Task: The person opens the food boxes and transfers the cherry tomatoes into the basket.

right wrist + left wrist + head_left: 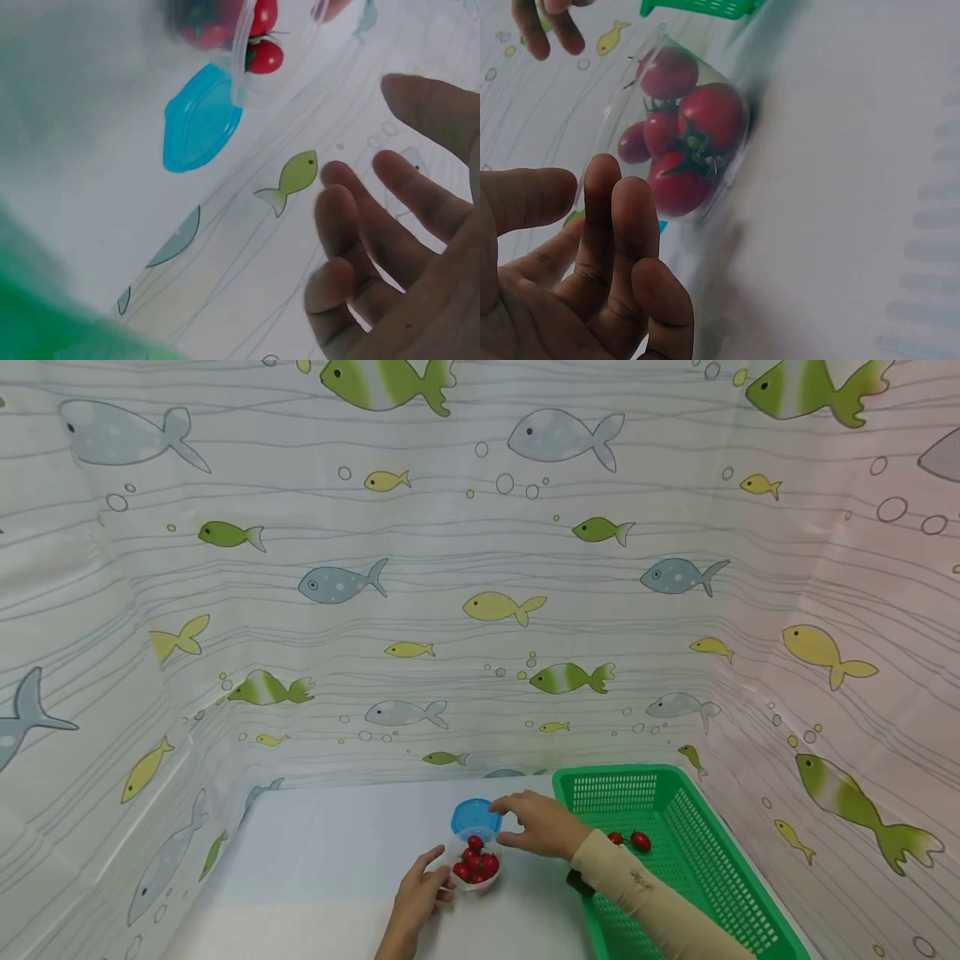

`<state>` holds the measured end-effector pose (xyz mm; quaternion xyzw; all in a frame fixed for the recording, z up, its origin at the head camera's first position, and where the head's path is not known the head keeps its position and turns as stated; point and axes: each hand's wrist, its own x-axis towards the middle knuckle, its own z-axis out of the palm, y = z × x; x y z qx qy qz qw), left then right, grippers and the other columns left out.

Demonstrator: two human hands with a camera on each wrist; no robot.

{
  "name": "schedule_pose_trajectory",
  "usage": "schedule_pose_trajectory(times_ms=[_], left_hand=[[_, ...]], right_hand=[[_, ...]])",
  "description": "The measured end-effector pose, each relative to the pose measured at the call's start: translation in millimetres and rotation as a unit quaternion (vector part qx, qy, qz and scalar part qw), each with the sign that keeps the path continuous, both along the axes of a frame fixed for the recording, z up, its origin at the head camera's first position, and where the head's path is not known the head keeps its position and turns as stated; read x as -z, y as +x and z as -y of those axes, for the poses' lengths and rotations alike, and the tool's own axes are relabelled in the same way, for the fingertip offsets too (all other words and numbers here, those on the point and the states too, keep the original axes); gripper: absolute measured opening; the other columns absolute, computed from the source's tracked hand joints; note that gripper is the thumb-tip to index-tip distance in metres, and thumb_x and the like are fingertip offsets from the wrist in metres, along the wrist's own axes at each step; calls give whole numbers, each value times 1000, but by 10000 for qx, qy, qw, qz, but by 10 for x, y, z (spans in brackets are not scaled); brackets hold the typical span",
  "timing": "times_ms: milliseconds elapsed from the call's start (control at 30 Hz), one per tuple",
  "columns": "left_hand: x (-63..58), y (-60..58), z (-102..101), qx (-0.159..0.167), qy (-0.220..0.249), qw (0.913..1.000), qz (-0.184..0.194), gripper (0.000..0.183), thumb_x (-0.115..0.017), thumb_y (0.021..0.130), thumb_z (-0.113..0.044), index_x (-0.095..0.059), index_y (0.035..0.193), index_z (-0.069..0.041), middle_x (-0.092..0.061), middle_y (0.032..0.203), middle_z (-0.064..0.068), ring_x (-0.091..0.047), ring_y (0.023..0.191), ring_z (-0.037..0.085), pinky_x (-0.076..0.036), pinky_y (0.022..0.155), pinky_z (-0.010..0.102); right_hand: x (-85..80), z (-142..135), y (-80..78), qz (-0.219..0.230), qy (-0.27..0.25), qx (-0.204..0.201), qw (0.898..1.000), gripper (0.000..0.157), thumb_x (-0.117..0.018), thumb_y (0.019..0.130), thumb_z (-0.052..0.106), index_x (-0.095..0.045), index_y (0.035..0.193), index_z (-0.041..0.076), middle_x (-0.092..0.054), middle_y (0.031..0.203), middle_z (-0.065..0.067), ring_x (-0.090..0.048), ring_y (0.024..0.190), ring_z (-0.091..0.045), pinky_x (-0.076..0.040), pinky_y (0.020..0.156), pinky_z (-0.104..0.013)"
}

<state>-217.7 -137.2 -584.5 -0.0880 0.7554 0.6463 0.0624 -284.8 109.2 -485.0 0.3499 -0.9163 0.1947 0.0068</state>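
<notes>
A clear plastic container [480, 885] full of red cherry tomatoes [476, 862] stands on the white table. Just behind it lies a blue lid [476, 817]. My left hand [420, 893] is at the container's left side, its fingers loosely bent with nothing between them; in the left wrist view the fingertips [635, 196] overlap the container's edge. Above and to the right of the container, my right hand [543, 825] hovers with fingers spread and relaxed, holding nothing. Its fingertips reach toward the lid in the head view.
A green plastic basket [738, 893] stands on the right, partly under my right forearm. Inside it lie red tomatoes [641, 841]. Fish-patterned sheeting [495, 693] walls the table at the back and both sides.
</notes>
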Motion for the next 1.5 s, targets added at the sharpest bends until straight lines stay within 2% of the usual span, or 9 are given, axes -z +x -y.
schedule_pose_trajectory(times_ms=[267,500,633,833,1233,1367,1500], left_hand=[[-24,14,-14,0,0,10000,-2,55,-58,101,-24,-44,149,-1,-70,83,1,-67,73,18,-46,62,34],[-22,12,-25,51,16,10000,-27,55,-57,101,-23,-43,149,-1,-70,84,1,-68,74,19,-45,61,33],[-24,13,-27,86,-23,10000,-17,56,-57,100,-23,-43,149,0,-71,84,1,-68,74,19,-44,61,33],[-19,15,-20,38,-37,10000,43,56,-58,100,-23,-43,149,0,-71,83,0,-69,74,19,-44,61,33],[-14,32,-15,24,-51,10000,-34,57,-59,99,-23,-44,149,0,-70,82,1,-68,71,18,-45,60,33],[-18,40,-16,68,-23,10000,-32,57,-58,100,-24,-43,149,1,-70,83,0,-67,71,18,-45,61,33],[-30,30,-15,45,-1,10000,-75,56,-58,100,-23,-44,148,1,-70,83,1,-68,72,19,-45,61,33]], right_hand=[[52,176,42,770,343,-106,9964,41,-77,91,33,-67,129,19,-70,114,4,-62,93,-8,-53,74,-28],[141,316,63,889,803,-99,9927,36,-78,90,29,-71,123,18,-72,110,3,-65,101,-13,-54,82,-33],[226,367,52,1007,1159,10,9881,28,-79,89,29,-74,116,21,-71,102,9,-64,93,-8,-53,79,-31],[304,414,50,1231,1296,122,9838,17,-78,90,27,-75,107,24,-69,91,14,-60,83,-2,-53,78,-29],[324,403,46,979,1018,3,9900,12,-80,88,29,-74,98,24,-67,87,15,-59,81,-1,-52,76,-27],[307,382,53,920,876,-27,9919,12,-79,89,31,-73,97,24,-68,87,16,-62,85,-4,-52,75,-27],[270,345,32,662,626,-125,9958,14,-79,89,33,-74,99,24,-68,89,18,-65,88,-8,-52,74,-27]])
